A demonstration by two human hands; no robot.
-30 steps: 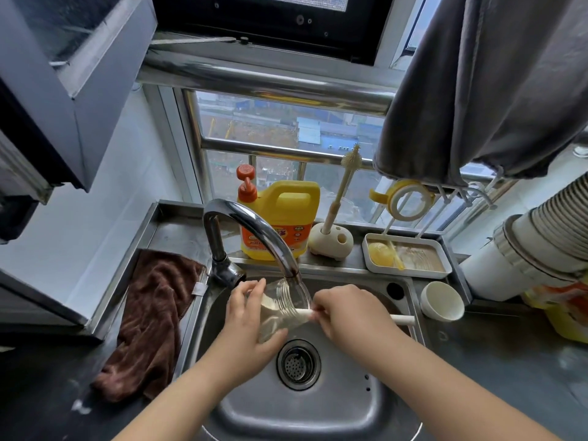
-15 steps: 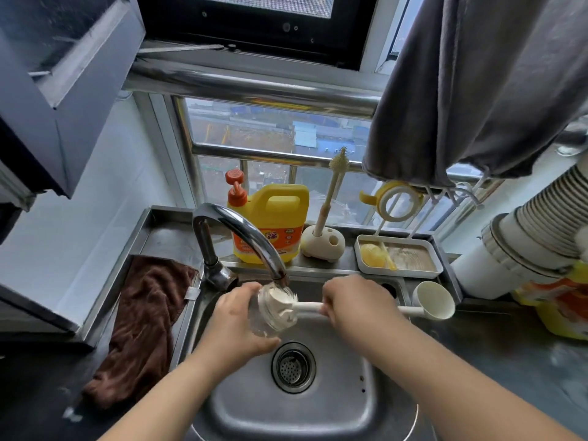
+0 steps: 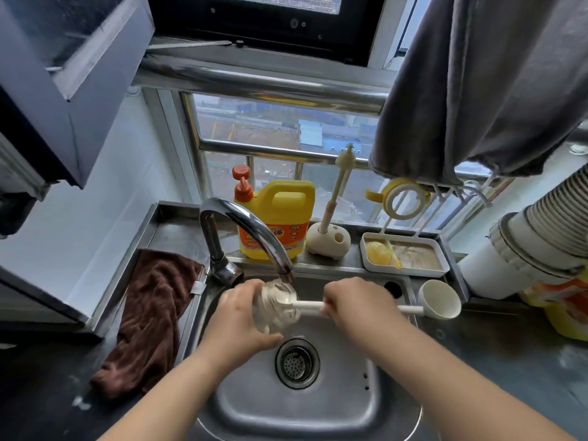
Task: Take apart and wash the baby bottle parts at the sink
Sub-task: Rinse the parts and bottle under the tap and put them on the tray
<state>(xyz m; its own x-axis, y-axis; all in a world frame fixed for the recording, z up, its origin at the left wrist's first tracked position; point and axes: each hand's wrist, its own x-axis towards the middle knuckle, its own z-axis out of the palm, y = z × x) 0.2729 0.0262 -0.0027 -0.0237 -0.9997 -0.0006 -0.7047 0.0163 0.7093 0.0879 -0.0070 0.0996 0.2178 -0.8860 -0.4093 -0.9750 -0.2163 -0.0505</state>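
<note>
Tap behind sink; drain in basin. Cloth on worktop left of sink. Detergent jug, brush stand, tray on ledge behind; cup right.

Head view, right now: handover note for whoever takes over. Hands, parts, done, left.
Left hand grips the clear bottle on its side under the faucet, over the sink.
Right hand grips the brush handle; the brush head is inside the bottle.
Done: bottle separated from its top. A yellow ring hangs on the rack; the tray holds a yellow piece.
Left: finish scrubbing, rinse, wash the remaining parts.
</note>
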